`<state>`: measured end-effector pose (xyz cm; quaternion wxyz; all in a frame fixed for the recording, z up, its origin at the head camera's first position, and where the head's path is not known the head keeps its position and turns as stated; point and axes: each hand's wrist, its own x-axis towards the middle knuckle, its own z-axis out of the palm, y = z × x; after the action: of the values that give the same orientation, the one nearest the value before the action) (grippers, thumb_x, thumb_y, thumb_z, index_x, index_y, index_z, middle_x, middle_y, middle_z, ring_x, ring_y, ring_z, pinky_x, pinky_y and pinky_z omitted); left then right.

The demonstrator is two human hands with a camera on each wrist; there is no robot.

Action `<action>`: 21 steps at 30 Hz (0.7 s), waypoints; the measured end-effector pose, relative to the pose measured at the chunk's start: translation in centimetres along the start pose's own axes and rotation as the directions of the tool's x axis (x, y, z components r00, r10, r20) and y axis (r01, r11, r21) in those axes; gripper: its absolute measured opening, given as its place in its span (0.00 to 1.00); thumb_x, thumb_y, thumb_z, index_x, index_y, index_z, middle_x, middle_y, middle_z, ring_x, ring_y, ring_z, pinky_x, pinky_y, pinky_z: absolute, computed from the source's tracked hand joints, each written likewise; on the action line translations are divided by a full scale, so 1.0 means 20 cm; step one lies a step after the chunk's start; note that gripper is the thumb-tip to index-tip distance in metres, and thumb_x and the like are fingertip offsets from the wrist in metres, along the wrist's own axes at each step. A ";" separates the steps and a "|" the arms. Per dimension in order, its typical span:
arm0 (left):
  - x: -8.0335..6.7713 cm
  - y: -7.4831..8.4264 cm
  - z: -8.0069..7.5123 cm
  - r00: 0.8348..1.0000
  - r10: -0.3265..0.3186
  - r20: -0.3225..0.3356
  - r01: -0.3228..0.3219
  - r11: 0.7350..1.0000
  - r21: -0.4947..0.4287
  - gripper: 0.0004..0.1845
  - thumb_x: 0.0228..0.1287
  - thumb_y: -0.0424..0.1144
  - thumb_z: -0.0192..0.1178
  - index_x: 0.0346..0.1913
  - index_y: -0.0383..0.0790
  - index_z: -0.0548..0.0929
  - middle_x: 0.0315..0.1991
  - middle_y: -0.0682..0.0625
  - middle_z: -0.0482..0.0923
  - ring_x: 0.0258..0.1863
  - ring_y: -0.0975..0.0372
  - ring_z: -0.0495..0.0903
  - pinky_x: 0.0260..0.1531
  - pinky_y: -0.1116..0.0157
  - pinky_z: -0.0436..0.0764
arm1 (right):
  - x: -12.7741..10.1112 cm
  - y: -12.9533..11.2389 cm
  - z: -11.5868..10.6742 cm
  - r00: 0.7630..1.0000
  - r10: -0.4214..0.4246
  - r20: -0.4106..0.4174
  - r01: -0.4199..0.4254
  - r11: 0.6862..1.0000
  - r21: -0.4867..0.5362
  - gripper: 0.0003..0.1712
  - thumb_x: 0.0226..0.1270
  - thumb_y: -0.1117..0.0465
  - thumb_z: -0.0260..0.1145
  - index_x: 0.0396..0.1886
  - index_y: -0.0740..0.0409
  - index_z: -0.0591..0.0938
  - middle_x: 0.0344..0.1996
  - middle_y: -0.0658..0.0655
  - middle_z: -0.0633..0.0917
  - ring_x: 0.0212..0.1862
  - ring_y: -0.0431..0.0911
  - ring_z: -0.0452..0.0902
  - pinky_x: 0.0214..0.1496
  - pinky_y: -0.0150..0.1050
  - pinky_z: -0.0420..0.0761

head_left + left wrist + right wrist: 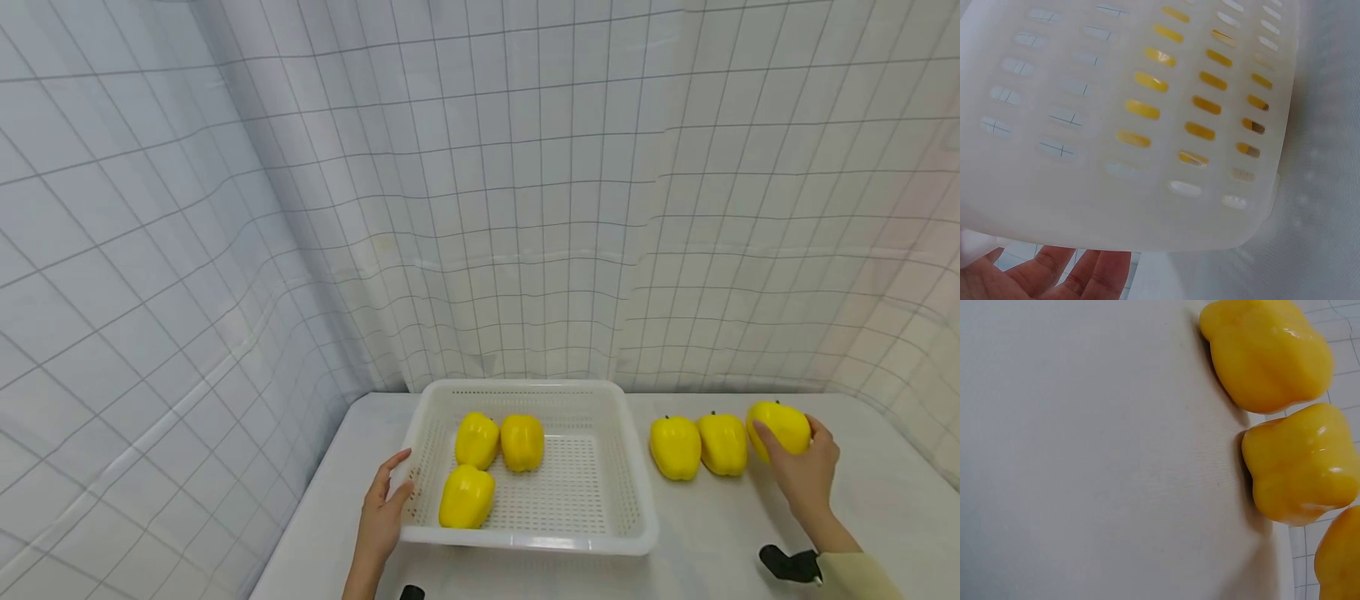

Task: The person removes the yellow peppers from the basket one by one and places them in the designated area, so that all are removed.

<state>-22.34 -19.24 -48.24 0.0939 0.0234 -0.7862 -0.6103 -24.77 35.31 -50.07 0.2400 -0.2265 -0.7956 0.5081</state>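
My right hand (810, 467) grips a yellow bell pepper (782, 427) at the right end of a row, thumb on its near side. To its left two more yellow bell peppers, one (723, 444) in the middle and another (675, 448) at the left, stand side by side. At the left side of a white plastic basket (637, 492), my left hand (381, 515) has its fingers and thumb spread along the rim. Those fingers (1107, 275) show past the basket rim in the left wrist view. No part of the right hand shows in the right wrist view.
Inside the basket, three yellow bell peppers (522, 443) lie toward the left, against its perforated floor. The white table (705, 533) carries everything. Behind and at the sides hangs a white grid-patterned curtain (525, 208). A black object (787, 564) shows near the right wrist.
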 end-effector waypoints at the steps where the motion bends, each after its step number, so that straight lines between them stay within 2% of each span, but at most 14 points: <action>1: 0.00 0.00 0.00 1.000 -0.001 0.002 0.001 1.000 -0.002 0.24 0.69 0.29 0.49 0.67 0.41 0.68 0.68 0.38 0.61 0.62 0.46 0.64 0.56 0.46 0.66 | 0.00 0.00 0.00 1.000 0.002 -0.001 -0.002 1.000 -0.005 0.50 0.65 0.46 0.60 0.72 0.70 0.47 0.67 0.73 0.50 0.65 0.65 0.46 0.65 0.60 0.51; 11: 0.01 -0.02 0.01 1.000 -0.018 -0.001 0.018 1.000 0.000 0.24 0.68 0.29 0.49 0.66 0.42 0.69 0.66 0.38 0.63 0.57 0.47 0.70 0.50 0.52 0.74 | 0.00 0.04 0.01 1.000 0.009 -0.012 -0.009 0.999 -0.038 0.50 0.64 0.46 0.61 0.71 0.71 0.49 0.66 0.75 0.52 0.65 0.66 0.46 0.65 0.60 0.50; 21: 0.01 -0.01 0.01 0.999 -0.031 -0.005 0.031 0.999 0.006 0.24 0.67 0.29 0.49 0.66 0.43 0.70 0.66 0.39 0.63 0.58 0.47 0.68 0.52 0.50 0.71 | 0.01 0.07 0.00 0.998 0.058 0.031 -0.057 0.997 -0.053 0.51 0.65 0.43 0.59 0.72 0.71 0.47 0.66 0.75 0.51 0.65 0.67 0.47 0.65 0.61 0.50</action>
<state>-22.67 -19.19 -48.45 0.0863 0.0376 -0.7875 -0.6090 -24.88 35.99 -51.41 0.2064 -0.2471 -0.8054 0.4976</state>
